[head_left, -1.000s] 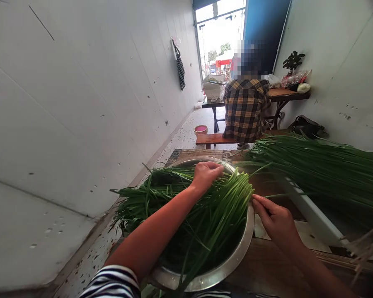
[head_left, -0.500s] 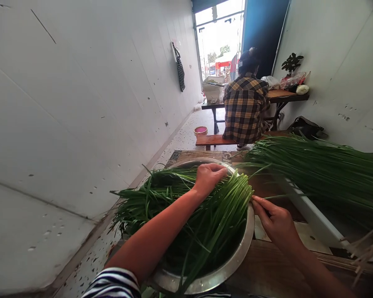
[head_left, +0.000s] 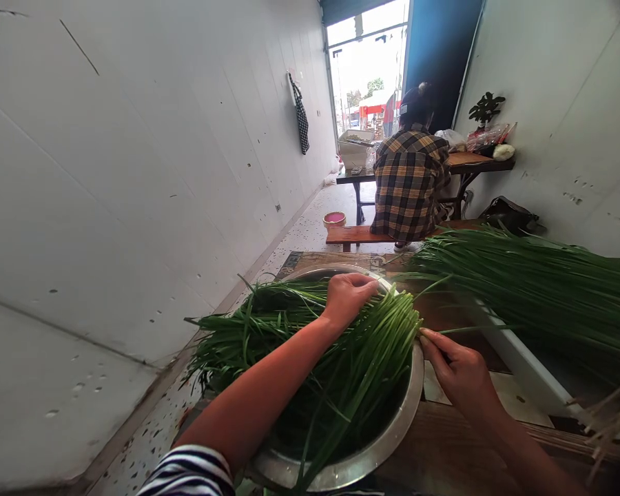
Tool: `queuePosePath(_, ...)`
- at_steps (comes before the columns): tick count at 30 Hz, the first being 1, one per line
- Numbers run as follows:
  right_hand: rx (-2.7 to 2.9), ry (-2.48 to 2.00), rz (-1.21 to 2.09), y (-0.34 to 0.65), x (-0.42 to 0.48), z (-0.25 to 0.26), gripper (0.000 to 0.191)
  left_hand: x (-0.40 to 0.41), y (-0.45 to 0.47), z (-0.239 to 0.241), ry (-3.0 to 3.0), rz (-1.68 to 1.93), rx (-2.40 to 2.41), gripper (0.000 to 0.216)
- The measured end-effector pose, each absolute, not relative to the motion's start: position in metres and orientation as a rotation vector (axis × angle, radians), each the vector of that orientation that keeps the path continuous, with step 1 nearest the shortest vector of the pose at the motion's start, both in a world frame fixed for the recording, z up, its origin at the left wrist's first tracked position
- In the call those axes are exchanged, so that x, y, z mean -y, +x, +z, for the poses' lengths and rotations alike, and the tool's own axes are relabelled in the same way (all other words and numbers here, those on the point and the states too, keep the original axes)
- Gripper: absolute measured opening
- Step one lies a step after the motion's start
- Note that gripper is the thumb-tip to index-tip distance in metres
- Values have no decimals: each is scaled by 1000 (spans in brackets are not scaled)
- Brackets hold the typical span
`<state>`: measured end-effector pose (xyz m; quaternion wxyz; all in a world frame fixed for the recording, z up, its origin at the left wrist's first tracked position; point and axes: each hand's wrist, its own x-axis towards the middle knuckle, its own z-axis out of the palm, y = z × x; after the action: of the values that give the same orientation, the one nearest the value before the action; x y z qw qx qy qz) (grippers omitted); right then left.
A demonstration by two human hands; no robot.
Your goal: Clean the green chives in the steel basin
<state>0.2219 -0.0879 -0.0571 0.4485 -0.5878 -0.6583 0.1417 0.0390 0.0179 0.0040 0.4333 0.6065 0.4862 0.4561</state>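
Sorting through greens (head_left: 372, 358) lying in a metal bowl (head_left: 341, 475).
Right hand (head_left: 459, 365): thumb and forefinger nipping the greens at their pale ends. Left hand (head_left: 348, 296): fingertips drawn together above the bunch (cannot tell whether they grasp a stem).

Bowl (head_left: 362, 470): L rim o/o sight under greens (head_left: 377, 351)

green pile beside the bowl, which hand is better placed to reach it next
Probably the right hand: it is beside the bowl's rim, on the side of the green pile, while the left hand is farther off, over the greens in the bowl.
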Motion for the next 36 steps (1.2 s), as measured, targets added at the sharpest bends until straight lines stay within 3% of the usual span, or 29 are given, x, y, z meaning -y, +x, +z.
queuePosePath(36, 1624, -1458, 348, 221, 88, -57, 27, -18, 42, 1, 1608, 1125, -1262, 21)
